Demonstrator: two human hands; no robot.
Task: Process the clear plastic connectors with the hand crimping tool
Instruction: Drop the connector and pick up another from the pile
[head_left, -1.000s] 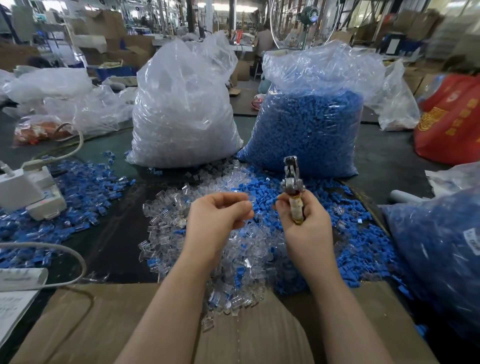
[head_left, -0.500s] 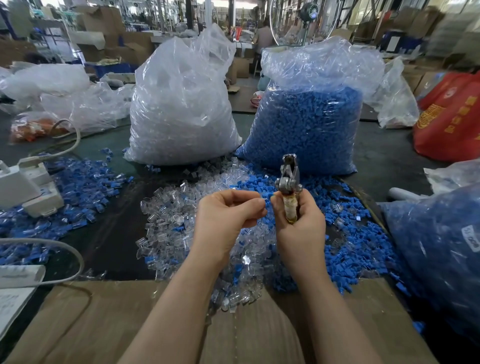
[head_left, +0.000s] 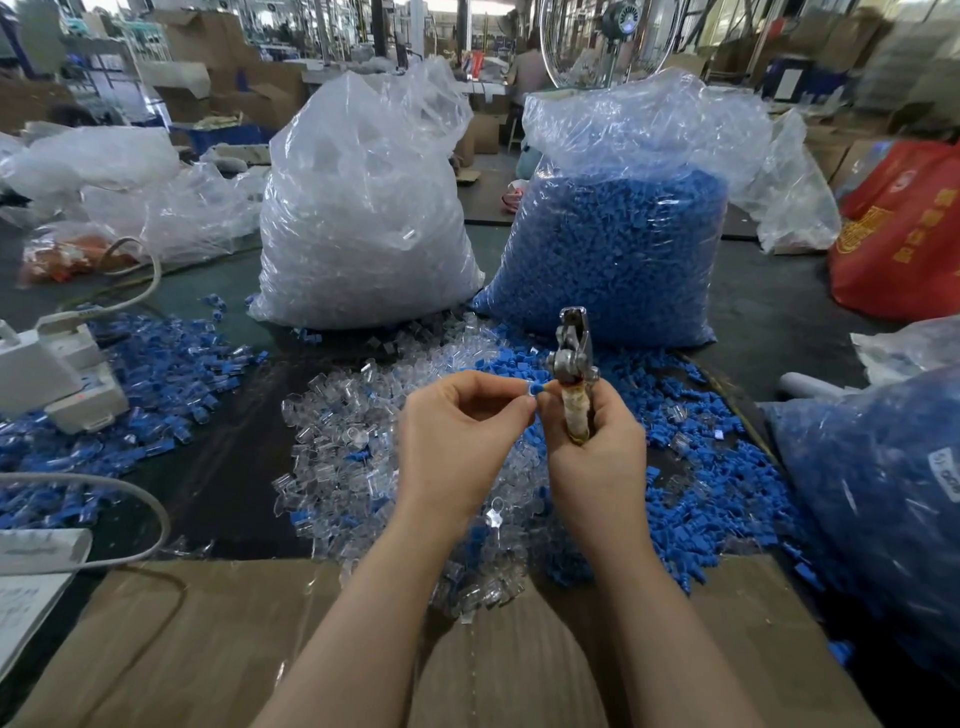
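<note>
1. At the centre of the counter (head_left: 218, 499), the right hand (head_left: 597, 457) has its grip wrapped round the taped handle of the hand crimping tool (head_left: 572, 364), held upright with the metal head at 12 o'clock.
2. Just at 9 o'clock of the tool, the left hand (head_left: 457, 447) has a narrow grip, pinching a small blue piece (head_left: 536, 387) at the fingertips, touching the right thumb.
3. Under both hands lies a loose pile of clear plastic connectors (head_left: 343, 447), with blue pieces scattered at 3 o'clock.
4. At 12 o'clock stand a clear bag (head_left: 363, 208) and a blue-filled bag (head_left: 618, 234), side by side.
5. A white power strip (head_left: 52, 379) sits at 9 o'clock.
</note>
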